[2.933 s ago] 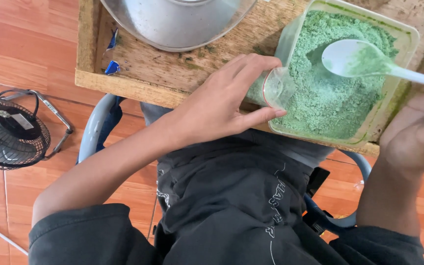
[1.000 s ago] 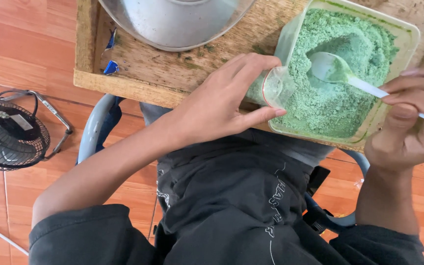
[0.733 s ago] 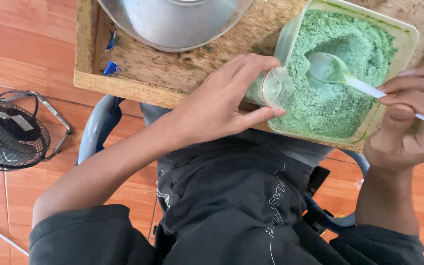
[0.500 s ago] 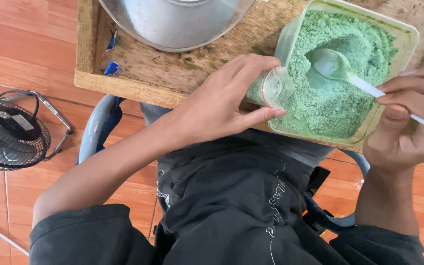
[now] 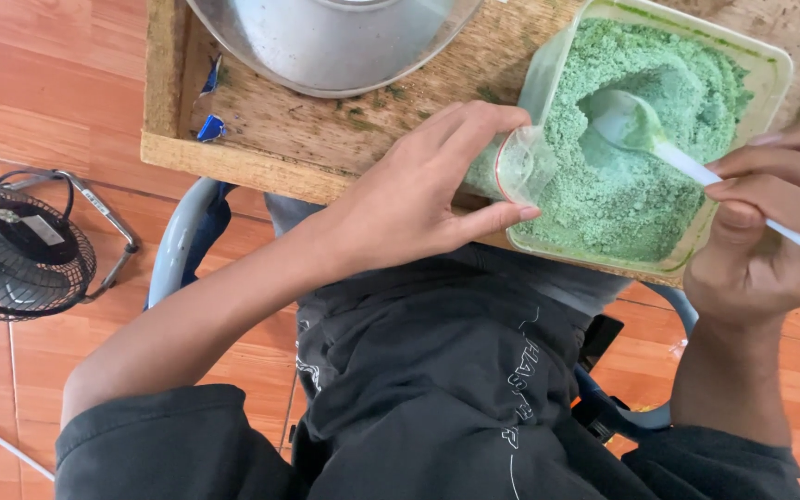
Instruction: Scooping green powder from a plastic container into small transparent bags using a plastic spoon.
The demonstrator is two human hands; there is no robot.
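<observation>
A clear plastic tub (image 5: 548,65) full of pale green powder (image 5: 622,194) sits on a rough wooden table (image 5: 326,130). My left hand (image 5: 418,190) holds a small clear plastic bag (image 5: 516,167) with a red-lined mouth open against the tub's near wall. My right hand (image 5: 770,236) grips the white handle of a plastic spoon (image 5: 641,130). The spoon's bowl rests in a hollow dug into the powder, above and right of the bag.
A large metal bowl (image 5: 335,42) stands at the table's back. Two small blue scraps (image 5: 207,125) lie near the table's left edge. A small black fan (image 5: 16,250) sits on the orange tiled floor at left. I sit on a blue chair (image 5: 182,236).
The spoon came down from above the tub into the powder, and my right hand closed around its handle. My left hand and the bag have stayed still.
</observation>
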